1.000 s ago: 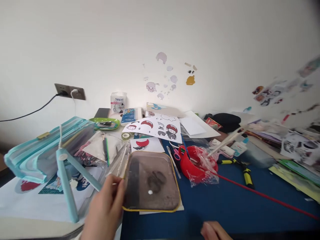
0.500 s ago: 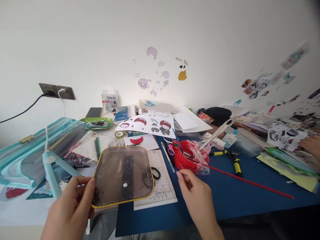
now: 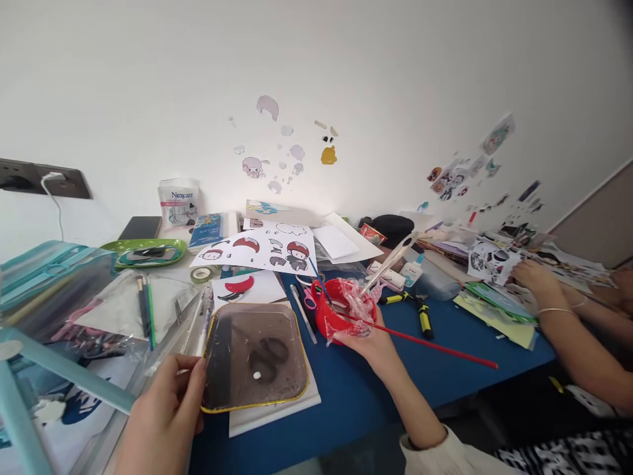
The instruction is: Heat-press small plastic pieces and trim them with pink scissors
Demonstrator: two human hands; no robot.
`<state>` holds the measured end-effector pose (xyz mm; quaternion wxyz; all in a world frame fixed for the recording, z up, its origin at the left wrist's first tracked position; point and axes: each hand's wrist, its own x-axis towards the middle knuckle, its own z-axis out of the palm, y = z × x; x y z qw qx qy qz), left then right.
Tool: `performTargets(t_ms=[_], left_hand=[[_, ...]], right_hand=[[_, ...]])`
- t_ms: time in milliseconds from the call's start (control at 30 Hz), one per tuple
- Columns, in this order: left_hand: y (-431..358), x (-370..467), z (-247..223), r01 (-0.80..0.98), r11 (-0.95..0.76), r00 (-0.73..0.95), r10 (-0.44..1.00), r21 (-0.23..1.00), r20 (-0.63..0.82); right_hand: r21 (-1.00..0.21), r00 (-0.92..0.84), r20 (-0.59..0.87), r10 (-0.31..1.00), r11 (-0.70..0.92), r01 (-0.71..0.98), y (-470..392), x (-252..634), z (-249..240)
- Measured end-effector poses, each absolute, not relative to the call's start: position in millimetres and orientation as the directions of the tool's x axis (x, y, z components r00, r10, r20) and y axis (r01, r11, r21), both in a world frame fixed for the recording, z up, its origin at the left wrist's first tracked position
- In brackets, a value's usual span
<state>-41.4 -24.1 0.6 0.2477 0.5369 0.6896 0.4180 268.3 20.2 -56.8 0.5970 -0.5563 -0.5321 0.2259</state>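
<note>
My left hand (image 3: 165,412) pinches the left edge of a see-through, yellow-rimmed tray (image 3: 247,330) between thumb and fingers. A small white blob (image 3: 256,376) lies on it, and black-handled scissors (image 3: 267,356) show through from beneath. My right hand (image 3: 373,346) is wrapped round the near right side of a red bowl (image 3: 324,323), thumb across the front, some fingers hidden behind it. Crumpled clear plastic (image 3: 359,303) fills part of the bowl. A long red stick (image 3: 435,345), a pale brush (image 3: 390,260) and a blue stick (image 3: 320,280) poke out of it.
Printed drawings (image 3: 257,247) lie behind the tray. Yellow-black pliers (image 3: 424,316) and a glue bottle (image 3: 411,269) are right of the bowl. A light-blue tool (image 3: 59,369) stands at left. Another person's hand (image 3: 537,277) touches cut-outs at far right.
My view has turned to the right. My right hand has moved from in front of the red bowl onto its side and taken hold. The left hand still holds the tray.
</note>
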Motion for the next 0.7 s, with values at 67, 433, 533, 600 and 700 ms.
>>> performTargets(t_ms=[67, 433, 533, 600, 700], left_hand=[[-24.6, -39.3, 1.1, 0.528, 0.085, -0.303, 0.948, 0.845, 0.094], [-24.2, -43.0, -7.3, 0.492, 0.077, -0.274, 0.959, 0.867, 0.07], [-24.1, -44.1, -9.8, 0.489, 0.067, -0.263, 0.962, 0.87, 0.074], [-24.1, -44.4, -10.1, 0.488, 0.06, -0.251, 0.965, 0.871, 0.074], [-24.5, -43.9, -9.5, 0.484, 0.062, -0.238, 0.969, 0.873, 0.063]], right_hand=[[-0.909, 0.336, 0.392, 0.857, 0.302, 0.289, 26.2, 261.5, -55.6], [-0.897, 0.441, 0.427, 0.789, 0.309, 0.317, 25.6, 256.3, -52.8], [-0.888, 0.467, 0.442, 0.765, 0.301, 0.347, 17.8, 257.0, -50.4], [-0.883, 0.497, 0.449, 0.743, 0.282, 0.375, 8.9, 263.6, -49.4], [-0.873, 0.579, 0.46, 0.673, 0.223, 0.434, -5.6, 289.0, -47.0]])
